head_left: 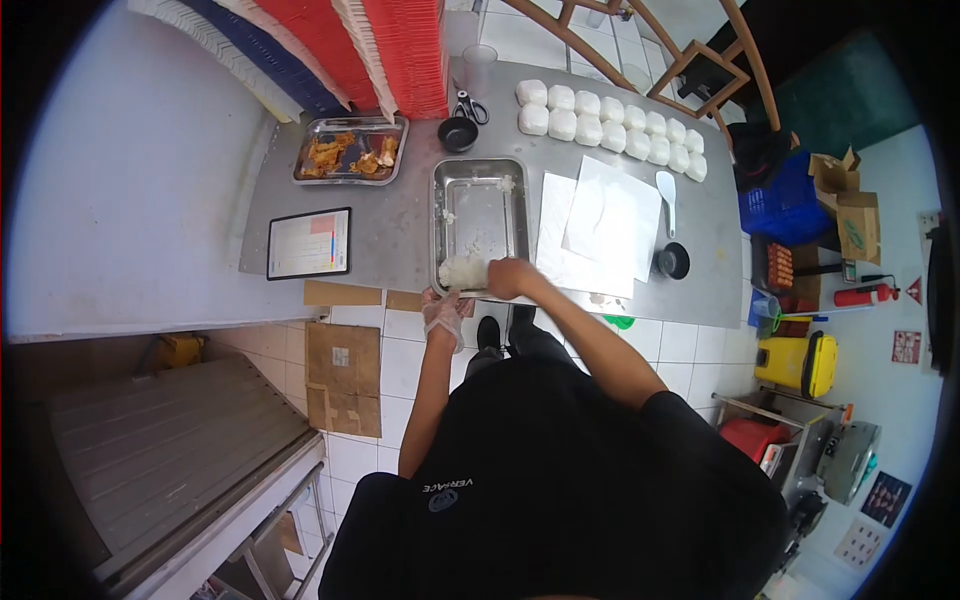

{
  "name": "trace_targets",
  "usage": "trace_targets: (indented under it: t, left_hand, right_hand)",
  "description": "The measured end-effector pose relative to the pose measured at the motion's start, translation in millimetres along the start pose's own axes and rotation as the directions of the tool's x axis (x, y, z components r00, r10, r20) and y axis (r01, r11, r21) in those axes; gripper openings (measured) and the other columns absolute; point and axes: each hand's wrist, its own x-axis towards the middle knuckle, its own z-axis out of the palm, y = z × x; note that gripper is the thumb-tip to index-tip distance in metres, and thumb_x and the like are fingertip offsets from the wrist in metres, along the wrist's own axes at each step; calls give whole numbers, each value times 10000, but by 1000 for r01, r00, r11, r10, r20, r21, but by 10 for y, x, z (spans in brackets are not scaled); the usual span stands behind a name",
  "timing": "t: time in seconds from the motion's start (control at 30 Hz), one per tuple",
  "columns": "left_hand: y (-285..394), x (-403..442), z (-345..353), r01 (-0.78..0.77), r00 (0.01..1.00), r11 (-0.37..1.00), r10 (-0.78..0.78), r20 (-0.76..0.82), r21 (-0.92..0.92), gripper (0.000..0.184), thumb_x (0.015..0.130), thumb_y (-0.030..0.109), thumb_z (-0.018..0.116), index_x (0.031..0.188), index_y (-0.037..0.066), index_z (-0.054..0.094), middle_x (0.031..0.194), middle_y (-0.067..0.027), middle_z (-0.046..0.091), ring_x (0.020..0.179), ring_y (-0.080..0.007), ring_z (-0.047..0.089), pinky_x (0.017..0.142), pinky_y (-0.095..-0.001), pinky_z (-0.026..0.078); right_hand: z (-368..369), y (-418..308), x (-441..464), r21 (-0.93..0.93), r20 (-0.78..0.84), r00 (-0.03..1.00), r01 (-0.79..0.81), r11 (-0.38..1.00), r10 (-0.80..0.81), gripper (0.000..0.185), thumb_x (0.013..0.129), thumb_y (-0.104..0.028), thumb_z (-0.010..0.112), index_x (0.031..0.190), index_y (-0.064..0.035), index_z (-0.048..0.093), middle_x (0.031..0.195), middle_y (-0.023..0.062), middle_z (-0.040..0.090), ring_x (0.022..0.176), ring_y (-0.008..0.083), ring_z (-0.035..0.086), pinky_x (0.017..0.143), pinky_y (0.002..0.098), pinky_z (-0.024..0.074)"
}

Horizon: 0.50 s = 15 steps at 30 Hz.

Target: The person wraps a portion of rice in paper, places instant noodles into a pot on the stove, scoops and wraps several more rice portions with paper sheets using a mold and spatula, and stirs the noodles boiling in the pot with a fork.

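A rectangular metal tray (527, 215) lies lengthwise on the steel table, with a clump of white rice (463, 271) at its near end and stray grains farther up. My left hand (446, 309), in a clear plastic glove, is closed on the tray's near left corner. My right hand (511, 279) is bare and curled into a fist over the near right corner, beside the rice; whatever its fingers hold is hidden. White paper sheets (610, 215) lie just right of the tray.
Two rows of white wrapped blocks (588, 130) stand at the back right. A rice paddle (667, 200) and black bowl (673, 261) are right of the paper. Leftward are a tablet (310, 243), a food tray (345, 182), another black bowl (457, 134) and scissors (467, 106).
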Motion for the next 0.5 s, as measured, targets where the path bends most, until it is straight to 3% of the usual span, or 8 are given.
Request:
trace_targets:
  t: [0.07, 0.13, 0.2, 0.27, 0.4, 0.47, 0.5]
  left_hand:
    - [12, -49, -8, -6, 1000, 1000, 6, -1, 13, 404, 866, -26, 644, 1108, 164, 382, 1052, -114, 554, 859, -286, 616, 761, -430, 594]
    - [37, -66, -14, -4, 1000, 999, 4, 8, 54, 347, 893, -15, 606, 1131, 106, 385, 1124, -133, 531, 904, -270, 638, 730, -385, 621]
    - [44, -37, 3, 5, 1000, 998, -4, -18, 63, 350, 891, -9, 615, 1129, 110, 386, 1114, -135, 536, 888, -267, 639, 729, -380, 617]
    - [-1, -52, 9, 28, 999, 996, -25, -38, 81, 354, 889, -3, 624, 1127, 113, 388, 1103, -137, 540, 871, -265, 640, 729, -376, 614]
    - [7, 9, -96, 26, 999, 996, -28, 31, 88, 412, 856, 17, 685, 1083, 142, 364, 1025, -125, 543, 844, -270, 630, 741, -394, 595]
    - [7, 29, -100, 35, 999, 995, -38, 26, 98, 453, 834, 19, 716, 1034, 161, 336, 992, -121, 534, 837, -280, 621, 759, -416, 588]
    - [18, -25, -103, 2, 1000, 994, -5, 31, 106, 456, 838, 41, 719, 1100, 145, 360, 1010, -114, 550, 842, -271, 634, 743, -394, 585]
  right_hand:
    - [-20, -88, -47, 21, 15, 1000, -12, 1000, 11, 346, 806, -201, 550, 1025, 36, 673, 1085, 244, 659, 1025, 363, 648, 887, 454, 512]
    - [-105, 102, -79, 155, -11, 998, -67, 986, 70, 339, 799, -194, 553, 1019, 34, 672, 1074, 256, 658, 1019, 376, 647, 898, 455, 507]
    - [-74, 188, -107, 146, 21, 995, -96, 985, 94, 339, 791, -186, 562, 1025, 37, 665, 1063, 269, 656, 1013, 387, 648, 891, 460, 510]
    - [103, 12, -125, 74, -133, 991, -8, 997, 18, 390, 821, -289, 564, 994, 44, 672, 1025, 271, 662, 974, 390, 653, 868, 447, 516]
    - [28, -84, -161, 74, -86, 996, -10, 997, 16, 338, 807, -236, 576, 975, 41, 671, 1032, 269, 662, 987, 392, 653, 870, 457, 518]
    - [-283, 105, -458, 129, -72, 986, -140, 982, 150, 352, 801, -262, 586, 1005, 14, 664, 1036, 232, 671, 987, 372, 653, 860, 459, 521]
    - [-263, 331, -455, 148, -111, 982, -139, 979, 156, 350, 812, -263, 570, 1030, -4, 657, 1043, 218, 671, 993, 374, 647, 859, 462, 518]
